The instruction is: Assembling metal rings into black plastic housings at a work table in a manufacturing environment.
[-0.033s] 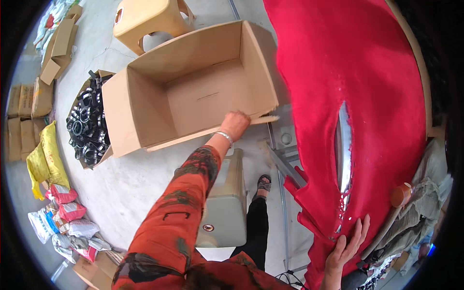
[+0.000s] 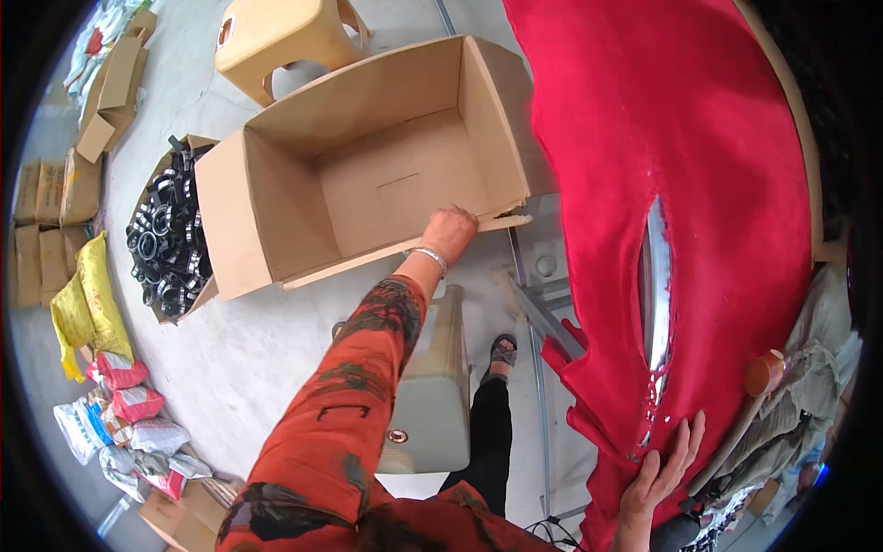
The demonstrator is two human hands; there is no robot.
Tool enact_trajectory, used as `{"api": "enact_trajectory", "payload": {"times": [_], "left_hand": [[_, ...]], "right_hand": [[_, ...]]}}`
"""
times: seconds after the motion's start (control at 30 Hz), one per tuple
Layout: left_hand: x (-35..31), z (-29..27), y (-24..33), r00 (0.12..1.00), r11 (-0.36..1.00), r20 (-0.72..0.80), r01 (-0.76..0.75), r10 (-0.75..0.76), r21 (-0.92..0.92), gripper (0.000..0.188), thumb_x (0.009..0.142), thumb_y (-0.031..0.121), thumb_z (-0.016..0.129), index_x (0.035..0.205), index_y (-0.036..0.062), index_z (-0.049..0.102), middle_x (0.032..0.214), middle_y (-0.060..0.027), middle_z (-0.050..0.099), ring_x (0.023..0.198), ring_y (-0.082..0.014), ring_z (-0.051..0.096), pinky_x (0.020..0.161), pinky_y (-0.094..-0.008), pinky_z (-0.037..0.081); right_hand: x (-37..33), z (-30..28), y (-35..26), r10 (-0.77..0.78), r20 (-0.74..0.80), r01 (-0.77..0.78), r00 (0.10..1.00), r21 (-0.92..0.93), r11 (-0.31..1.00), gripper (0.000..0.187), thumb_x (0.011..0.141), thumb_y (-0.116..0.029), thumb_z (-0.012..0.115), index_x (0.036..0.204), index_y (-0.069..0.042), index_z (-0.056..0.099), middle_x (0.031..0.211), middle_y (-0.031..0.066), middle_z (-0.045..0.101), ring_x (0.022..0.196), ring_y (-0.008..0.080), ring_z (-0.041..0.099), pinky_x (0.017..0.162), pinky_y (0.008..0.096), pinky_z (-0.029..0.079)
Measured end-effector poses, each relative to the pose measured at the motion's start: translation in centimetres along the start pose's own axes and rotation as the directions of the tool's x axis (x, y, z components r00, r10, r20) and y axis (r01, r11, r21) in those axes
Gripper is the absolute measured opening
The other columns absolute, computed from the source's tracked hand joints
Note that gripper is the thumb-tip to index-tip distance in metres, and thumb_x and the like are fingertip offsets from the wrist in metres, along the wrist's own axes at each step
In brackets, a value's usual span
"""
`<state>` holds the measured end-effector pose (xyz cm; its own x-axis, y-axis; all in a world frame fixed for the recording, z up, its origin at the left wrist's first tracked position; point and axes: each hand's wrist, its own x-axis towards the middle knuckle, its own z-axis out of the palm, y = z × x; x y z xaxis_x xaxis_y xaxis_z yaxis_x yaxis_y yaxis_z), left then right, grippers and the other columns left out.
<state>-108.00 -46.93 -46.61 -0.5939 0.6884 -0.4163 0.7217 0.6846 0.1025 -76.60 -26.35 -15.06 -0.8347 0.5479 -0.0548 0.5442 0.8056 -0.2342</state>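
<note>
My left hand [image 2: 451, 234] is closed on the near edge of a large open cardboard box [image 2: 230, 216], close to its right corner. The cardboard is torn there. Inside the box, the flat bottom with a short slit shows. To the right, a red cloth [image 2: 671, 83] covers a table, and a long slit in it lets a shiny strip [image 2: 656, 294] show through. Near the lower end of that slit, my right hand [image 2: 655, 478] lies on the cloth, fingers stretched out and holding nothing.
A carton of black clamp-like parts with metal rings [image 2: 166, 239] stands left of the box. Beyond it is a yellow plastic stool [image 2: 285, 37]. A grey-green stool [image 2: 423, 414] stands below my left arm. Bags and cartons line the far left; a brown-lidded jar [image 2: 763, 373] is at the right.
The cardboard box has shifted very slightly to the right and tilted a little, with my left hand still on its edge. My right hand has stayed in place.
</note>
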Motion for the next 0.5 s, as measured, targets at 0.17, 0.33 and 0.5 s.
{"api": "enact_trajectory", "payload": {"times": [0.17, 0.33, 0.5], "left_hand": [[-1.4, 0.7, -1.1, 0.957, 0.951, 0.077, 0.287, -0.279, -0.116, 0.021, 0.079, 0.014, 0.058, 0.099, 0.0075, 0.061, 0.100, -0.0113, 0.062, 0.100, -0.0259, 0.059, 0.079, -0.0379, 0.051], [-10.7, -2.5, 3.0, 0.973, 0.857, -0.186, 0.023, -0.138, -0.515, 0.045, 0.077, 0.015, 0.064, 0.118, 0.0021, 0.048, 0.122, -0.0213, 0.049, 0.107, -0.0392, 0.049, 0.088, -0.0434, 0.045], [-27.3, 2.1, 3.6, 0.981, 0.877, 0.193, 0.077, 0.017, -0.473, 0.059, 0.078, 0.033, 0.065, 0.124, 0.0020, 0.045, 0.123, -0.0211, 0.049, 0.109, -0.0404, 0.049, 0.092, -0.0479, 0.042]], "right_hand": [[0.0, 0.4, 0.0, -0.010, 0.016, 0.010, 1.000, -0.007, 1.000, 0.047, 0.092, -0.024, 0.041, 0.130, 0.004, 0.043, 0.141, 0.0223, 0.035, 0.130, 0.0372, 0.034, 0.108, 0.0444, 0.025], [0.9, -1.6, 0.3, -0.015, 0.008, 0.015, 1.000, -0.013, 1.000, 0.048, 0.088, -0.028, 0.049, 0.125, 0.004, 0.047, 0.139, 0.0239, 0.036, 0.128, 0.0403, 0.033, 0.105, 0.0484, 0.025], [2.3, 0.0, -0.3, -0.079, -0.082, 0.087, 0.994, 0.098, 0.991, 0.048, 0.075, -0.022, 0.066, 0.118, -0.004, 0.054, 0.131, 0.0182, 0.045, 0.123, 0.0359, 0.040, 0.100, 0.0466, 0.031]]}}
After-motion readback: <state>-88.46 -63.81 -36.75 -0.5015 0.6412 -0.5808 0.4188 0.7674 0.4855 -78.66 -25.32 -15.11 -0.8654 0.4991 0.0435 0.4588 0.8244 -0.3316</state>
